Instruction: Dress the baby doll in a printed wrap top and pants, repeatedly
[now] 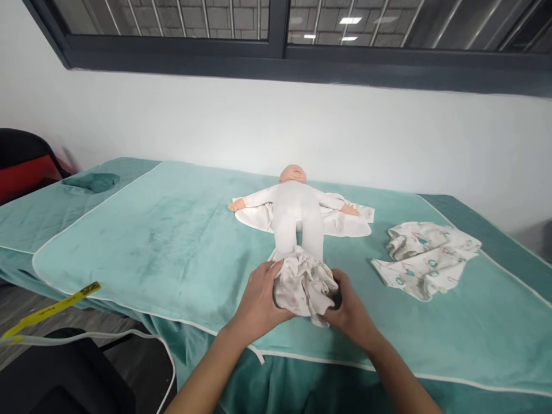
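Observation:
A baby doll (297,204) in a white body suit lies on its back, its head toward the wall and its arms spread. Around its feet is a bunched white patterned baby garment (304,282), probably trousers; the feet themselves are hidden by it. My left hand (262,296) grips the garment's left side, thumb in front. On the opposite side my right hand (350,310) has its fingers curled into the cloth. Beneath the doll's back and arms lies an opened white top (351,225).
A second white patterned garment (431,261) lies folded at the right on the green bed cover (142,241). At the far left is a face hole (92,182). A yellow tape strip (52,310), a white cord (107,334) and a black seat (64,374) are at the lower left.

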`<state>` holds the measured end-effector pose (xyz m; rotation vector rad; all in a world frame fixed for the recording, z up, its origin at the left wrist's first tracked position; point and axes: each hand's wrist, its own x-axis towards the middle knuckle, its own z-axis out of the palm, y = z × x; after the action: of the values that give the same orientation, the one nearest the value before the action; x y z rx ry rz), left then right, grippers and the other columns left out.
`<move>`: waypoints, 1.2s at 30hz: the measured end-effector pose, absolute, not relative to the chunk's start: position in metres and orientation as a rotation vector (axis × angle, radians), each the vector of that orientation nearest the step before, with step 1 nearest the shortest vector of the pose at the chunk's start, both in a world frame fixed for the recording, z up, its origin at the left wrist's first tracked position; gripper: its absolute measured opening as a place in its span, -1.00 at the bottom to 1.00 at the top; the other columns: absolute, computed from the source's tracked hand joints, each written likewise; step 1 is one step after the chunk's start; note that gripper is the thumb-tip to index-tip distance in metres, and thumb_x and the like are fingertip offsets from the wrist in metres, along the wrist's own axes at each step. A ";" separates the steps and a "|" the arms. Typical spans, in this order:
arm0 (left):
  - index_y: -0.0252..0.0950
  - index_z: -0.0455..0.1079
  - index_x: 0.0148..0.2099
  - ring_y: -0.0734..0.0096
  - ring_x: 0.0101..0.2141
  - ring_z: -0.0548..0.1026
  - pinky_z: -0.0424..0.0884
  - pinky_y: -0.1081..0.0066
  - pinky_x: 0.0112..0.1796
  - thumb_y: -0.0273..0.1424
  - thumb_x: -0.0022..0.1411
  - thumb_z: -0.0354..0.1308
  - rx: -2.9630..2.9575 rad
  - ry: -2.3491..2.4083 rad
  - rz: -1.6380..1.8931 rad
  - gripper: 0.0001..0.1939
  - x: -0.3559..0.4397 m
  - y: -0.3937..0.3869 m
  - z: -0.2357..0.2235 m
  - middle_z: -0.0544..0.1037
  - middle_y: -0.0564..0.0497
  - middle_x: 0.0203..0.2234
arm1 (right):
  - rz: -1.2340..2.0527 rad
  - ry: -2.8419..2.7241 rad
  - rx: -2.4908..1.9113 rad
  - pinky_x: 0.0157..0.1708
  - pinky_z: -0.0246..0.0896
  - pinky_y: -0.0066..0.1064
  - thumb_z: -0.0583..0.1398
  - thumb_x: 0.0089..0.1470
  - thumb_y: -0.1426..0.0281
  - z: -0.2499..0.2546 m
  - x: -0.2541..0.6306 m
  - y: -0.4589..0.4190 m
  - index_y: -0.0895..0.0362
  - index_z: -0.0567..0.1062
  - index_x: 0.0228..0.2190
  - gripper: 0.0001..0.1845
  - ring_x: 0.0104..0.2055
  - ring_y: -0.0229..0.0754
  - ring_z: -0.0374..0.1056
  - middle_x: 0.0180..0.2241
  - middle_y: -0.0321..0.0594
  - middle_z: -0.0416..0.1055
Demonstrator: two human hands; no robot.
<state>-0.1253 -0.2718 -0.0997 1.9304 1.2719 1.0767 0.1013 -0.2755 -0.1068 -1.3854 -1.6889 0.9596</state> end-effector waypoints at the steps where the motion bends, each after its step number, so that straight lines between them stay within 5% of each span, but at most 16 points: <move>1: -0.14 0.21 0.23 -0.10 0.06 0.34 0.23 0.02 0.08 -0.17 -0.15 0.42 1.923 1.277 1.070 -0.12 -0.124 -0.272 -0.095 0.39 -0.19 0.06 | 0.987 -1.676 -1.375 -0.17 0.30 -0.24 0.31 -0.17 0.37 -0.103 0.102 -0.276 0.04 0.25 -0.02 -0.36 -0.18 -0.06 0.34 -0.16 -0.20 0.40; 6: -0.10 0.38 0.09 0.06 -0.08 0.46 0.34 0.19 -0.03 -0.37 0.00 0.28 1.740 1.189 0.981 -0.45 -0.131 -0.284 -0.067 0.53 -0.04 -0.06 | 1.190 -1.582 -1.253 -0.39 0.20 -0.38 0.32 -0.17 0.32 -0.067 0.107 -0.286 0.05 0.36 -0.39 -0.73 -0.39 -0.18 0.25 -0.44 -0.34 0.34; 9: -0.19 0.43 0.03 0.10 -0.08 0.48 0.37 0.26 -0.06 -0.39 0.06 0.22 1.507 0.995 0.922 -0.57 -0.141 -0.287 -0.054 0.56 -0.05 -0.09 | 1.306 -1.489 -1.214 -0.46 0.18 -0.37 0.32 -0.14 0.22 -0.040 0.106 -0.291 0.05 0.31 -0.55 -0.71 -0.45 -0.18 0.22 -0.54 -0.31 0.28; 16: -0.21 0.47 -0.10 0.04 -0.14 0.52 0.42 0.20 -0.12 -0.36 -0.04 0.27 0.919 0.938 1.111 -0.63 -0.153 -0.260 -0.041 0.60 -0.08 -0.17 | 1.495 -1.214 -1.068 -0.23 0.32 -0.16 0.30 -0.23 0.01 -0.013 0.094 -0.259 0.03 0.49 -0.40 -0.59 -0.23 0.03 0.40 -0.37 -0.17 0.47; 22: -0.23 0.44 0.05 0.04 -0.05 0.51 0.44 0.21 -0.09 -0.27 -0.06 0.32 0.909 0.819 1.075 -0.44 -0.171 -0.236 -0.017 0.56 -0.11 -0.06 | 1.500 -1.414 -1.013 -0.28 0.32 -0.25 0.30 -0.14 0.14 0.000 0.089 -0.228 0.09 0.51 -0.25 -0.60 -0.23 -0.03 0.40 -0.28 -0.15 0.50; 29: -0.16 0.16 0.31 -0.10 -0.14 0.54 0.49 0.19 -0.25 -0.14 -0.46 0.50 1.140 0.628 0.984 0.21 -0.212 -0.227 0.016 0.52 -0.23 -0.03 | 0.944 -2.099 -1.124 -0.32 0.24 -0.37 0.26 -0.09 0.31 0.060 0.102 -0.216 0.06 0.45 -0.25 -0.71 -0.22 -0.10 0.34 -0.24 -0.26 0.44; 34: -0.22 0.46 0.07 -0.05 -0.06 0.50 0.46 0.22 -0.14 -0.42 -0.33 0.45 1.485 0.804 0.575 -0.22 -0.209 -0.210 0.058 0.55 -0.17 -0.07 | 0.198 -2.754 -0.933 -0.10 0.14 -0.19 0.24 -0.09 0.44 0.087 0.098 -0.191 0.07 0.47 -0.45 -0.94 -0.25 -0.07 0.32 -0.44 -0.23 0.42; 36: -0.20 0.55 -0.10 0.04 -0.08 0.51 0.44 0.32 -0.16 -0.50 -0.30 0.39 1.702 0.908 0.467 -0.43 -0.202 -0.204 0.073 0.59 -0.06 -0.14 | 0.056 -2.834 -0.738 0.03 0.05 -0.10 0.27 -0.12 0.46 0.093 0.094 -0.183 0.07 0.43 -0.57 -0.89 -0.22 -0.06 0.32 -0.54 -0.27 0.37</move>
<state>-0.2016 -0.2043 0.0726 1.7025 0.9083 0.4669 0.0944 -0.1832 0.0935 -0.7381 -2.8335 0.0559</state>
